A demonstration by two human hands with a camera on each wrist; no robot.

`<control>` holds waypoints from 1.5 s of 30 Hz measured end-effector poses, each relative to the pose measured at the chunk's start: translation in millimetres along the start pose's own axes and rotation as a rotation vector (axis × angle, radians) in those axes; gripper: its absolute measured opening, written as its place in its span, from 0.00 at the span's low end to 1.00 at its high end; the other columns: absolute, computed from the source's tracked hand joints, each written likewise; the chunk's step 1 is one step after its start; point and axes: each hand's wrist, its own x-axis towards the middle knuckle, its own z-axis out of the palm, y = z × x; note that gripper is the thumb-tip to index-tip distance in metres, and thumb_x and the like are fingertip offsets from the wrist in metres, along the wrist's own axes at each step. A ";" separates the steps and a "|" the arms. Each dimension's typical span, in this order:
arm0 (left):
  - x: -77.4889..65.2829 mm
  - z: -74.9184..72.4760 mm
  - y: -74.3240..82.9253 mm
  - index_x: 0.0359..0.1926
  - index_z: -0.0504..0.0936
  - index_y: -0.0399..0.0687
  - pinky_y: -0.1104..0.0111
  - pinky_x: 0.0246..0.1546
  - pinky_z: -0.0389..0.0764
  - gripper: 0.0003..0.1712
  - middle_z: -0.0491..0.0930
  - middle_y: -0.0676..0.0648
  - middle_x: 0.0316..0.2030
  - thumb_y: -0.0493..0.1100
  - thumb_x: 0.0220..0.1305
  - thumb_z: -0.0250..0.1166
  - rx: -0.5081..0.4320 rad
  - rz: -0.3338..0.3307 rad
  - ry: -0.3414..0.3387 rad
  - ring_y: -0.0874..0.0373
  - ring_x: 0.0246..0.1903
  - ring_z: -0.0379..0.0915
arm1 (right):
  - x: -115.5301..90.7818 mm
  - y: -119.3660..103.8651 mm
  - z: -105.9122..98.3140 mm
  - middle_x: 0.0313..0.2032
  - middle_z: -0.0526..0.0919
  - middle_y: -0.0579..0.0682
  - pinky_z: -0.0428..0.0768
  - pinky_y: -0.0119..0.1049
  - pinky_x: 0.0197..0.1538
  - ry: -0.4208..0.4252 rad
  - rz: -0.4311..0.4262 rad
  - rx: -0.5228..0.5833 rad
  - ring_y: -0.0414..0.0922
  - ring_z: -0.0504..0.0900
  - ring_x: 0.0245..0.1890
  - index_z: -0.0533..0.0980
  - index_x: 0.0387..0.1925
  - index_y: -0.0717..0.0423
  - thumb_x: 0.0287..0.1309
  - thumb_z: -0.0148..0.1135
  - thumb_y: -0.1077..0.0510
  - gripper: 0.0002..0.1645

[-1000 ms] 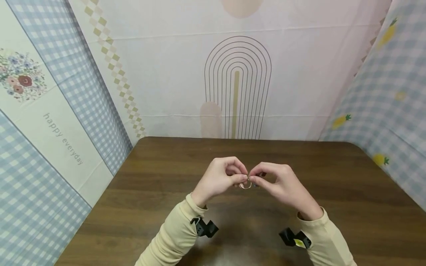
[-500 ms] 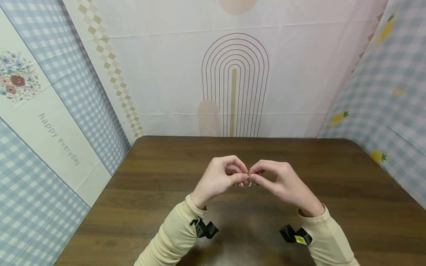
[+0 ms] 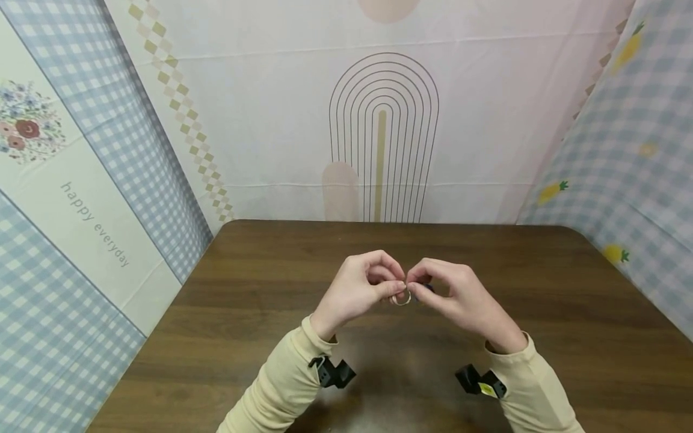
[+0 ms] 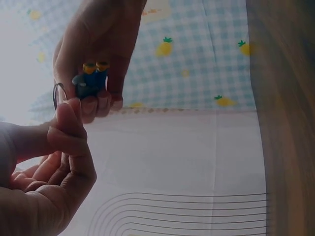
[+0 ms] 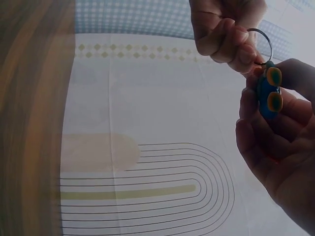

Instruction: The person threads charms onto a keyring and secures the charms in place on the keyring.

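Note:
My left hand [image 3: 352,296] pinches a thin metal key ring [image 5: 270,45] between thumb and index finger. Close against it, my right hand [image 3: 464,297] holds a small blue charm [image 4: 89,84] with yellow-orange round ends, which have green centres in the right wrist view. The charm sits at the lower end of the ring, right by the right fingertips. Both hands meet above the table, fingertips nearly together. In the head view the right fingers hide most of the charm.
Beneath the hands lies a brown wooden table [image 3: 260,313]. A white patterned cloth [image 3: 271,120] hangs behind its far edge, with blue checked cloths [image 3: 628,198] at the sides. Each sleeve carries a black wrist camera mount, one of them on the left sleeve [image 3: 281,379].
Both hands stay nearly in place with fingertips together. Under the right fingers the blue charm has shifted slightly, and more dark blue shows between finger and thumb. The head view has moved a little.

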 end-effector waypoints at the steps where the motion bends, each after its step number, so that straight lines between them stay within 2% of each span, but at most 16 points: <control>1: 0.3 0.3 0.5 0.37 0.78 0.34 0.69 0.30 0.82 0.06 0.85 0.33 0.29 0.28 0.58 0.65 -0.010 0.008 -0.001 0.63 0.24 0.78 | 0.4 0.4 -0.2 0.27 0.79 0.42 0.73 0.21 0.36 0.007 -0.006 0.002 0.33 0.75 0.30 0.78 0.32 0.51 0.48 0.66 0.76 0.18; 5: 1.0 0.8 2.5 0.45 0.76 0.32 0.68 0.37 0.83 0.12 0.83 0.30 0.36 0.29 0.60 0.64 -0.102 0.018 -0.016 0.64 0.30 0.80 | 1.2 1.9 -0.3 0.28 0.77 0.41 0.72 0.22 0.35 0.059 0.003 -0.029 0.33 0.73 0.30 0.76 0.32 0.51 0.49 0.65 0.76 0.18; 10: 2.0 1.3 2.8 0.52 0.73 0.30 0.66 0.46 0.83 0.19 0.79 0.27 0.45 0.27 0.59 0.64 -0.250 -0.005 0.002 0.65 0.37 0.81 | 0.8 3.7 0.5 0.28 0.76 0.42 0.71 0.22 0.35 0.169 0.089 -0.079 0.32 0.72 0.30 0.75 0.32 0.54 0.51 0.64 0.76 0.15; 13: 4.2 2.8 0.8 0.51 0.75 0.30 0.67 0.43 0.84 0.17 0.81 0.27 0.44 0.29 0.61 0.63 -0.265 -0.004 0.056 0.66 0.36 0.82 | 0.7 5.4 0.9 0.28 0.77 0.43 0.71 0.22 0.33 0.231 0.108 -0.074 0.32 0.72 0.29 0.76 0.32 0.56 0.51 0.63 0.77 0.14; 16: 6.6 4.2 -1.8 0.48 0.78 0.28 0.69 0.38 0.83 0.14 0.83 0.28 0.41 0.30 0.61 0.64 -0.258 -0.006 0.090 0.66 0.33 0.82 | 0.7 6.8 1.5 0.28 0.78 0.45 0.71 0.22 0.32 0.257 0.091 -0.077 0.32 0.72 0.28 0.76 0.32 0.57 0.50 0.63 0.78 0.15; 21: 7.2 4.3 -3.6 0.46 0.81 0.27 0.63 0.39 0.85 0.13 0.83 0.28 0.38 0.29 0.61 0.63 -0.219 0.006 0.067 0.66 0.30 0.80 | -0.5 8.7 3.4 0.29 0.79 0.45 0.72 0.20 0.35 0.238 0.050 -0.090 0.33 0.74 0.30 0.76 0.33 0.57 0.48 0.64 0.79 0.17; 26: 5.6 7.2 -2.8 0.49 0.80 0.30 0.69 0.41 0.83 0.14 0.82 0.31 0.39 0.30 0.61 0.63 -0.188 0.011 0.055 0.65 0.33 0.79 | -1.8 10.8 5.1 0.30 0.79 0.45 0.72 0.20 0.35 0.246 0.034 -0.098 0.33 0.74 0.30 0.77 0.34 0.57 0.47 0.64 0.79 0.17; 27: 5.5 8.3 -3.0 0.49 0.80 0.30 0.71 0.41 0.82 0.15 0.81 0.32 0.39 0.30 0.61 0.63 -0.194 0.012 0.066 0.65 0.33 0.79 | -1.8 11.1 5.5 0.29 0.79 0.45 0.72 0.20 0.35 0.253 0.034 -0.102 0.33 0.73 0.30 0.77 0.34 0.57 0.47 0.64 0.79 0.17; 30: 5.7 11.8 -4.4 0.50 0.79 0.31 0.68 0.41 0.84 0.16 0.81 0.34 0.39 0.29 0.60 0.64 -0.244 0.015 0.133 0.66 0.33 0.80 | -1.7 11.7 6.3 0.29 0.79 0.45 0.72 0.20 0.33 0.276 0.046 -0.112 0.33 0.73 0.29 0.77 0.34 0.58 0.47 0.65 0.78 0.16; 34: 5.5 12.8 -7.2 0.50 0.79 0.28 0.71 0.35 0.83 0.16 0.82 0.29 0.40 0.29 0.60 0.65 -0.297 0.037 0.229 0.67 0.30 0.82 | -2.9 10.6 7.1 0.29 0.81 0.45 0.73 0.20 0.35 0.270 0.038 -0.144 0.33 0.75 0.30 0.78 0.34 0.58 0.45 0.68 0.77 0.16; 37: 5.0 10.9 -9.9 0.47 0.80 0.26 0.74 0.34 0.82 0.14 0.83 0.27 0.40 0.29 0.60 0.65 -0.278 0.061 0.252 0.68 0.30 0.82 | -4.4 10.1 7.3 0.30 0.81 0.44 0.74 0.20 0.37 0.235 0.023 -0.174 0.33 0.77 0.31 0.78 0.33 0.56 0.44 0.70 0.75 0.17; 40: 3.2 8.2 -10.8 0.44 0.82 0.26 0.71 0.37 0.84 0.11 0.83 0.27 0.39 0.30 0.60 0.65 -0.231 0.075 0.225 0.68 0.30 0.82 | -5.5 8.3 7.0 0.30 0.81 0.43 0.74 0.19 0.38 0.202 0.024 -0.199 0.32 0.76 0.31 0.78 0.33 0.55 0.44 0.71 0.74 0.16; 45: -0.5 4.6 -9.3 0.41 0.84 0.28 0.68 0.40 0.84 0.10 0.84 0.28 0.38 0.32 0.60 0.66 -0.183 0.074 0.129 0.66 0.31 0.82 | -6.5 4.1 6.6 0.30 0.81 0.42 0.74 0.19 0.37 0.163 0.035 -0.207 0.32 0.76 0.30 0.78 0.33 0.54 0.45 0.71 0.72 0.16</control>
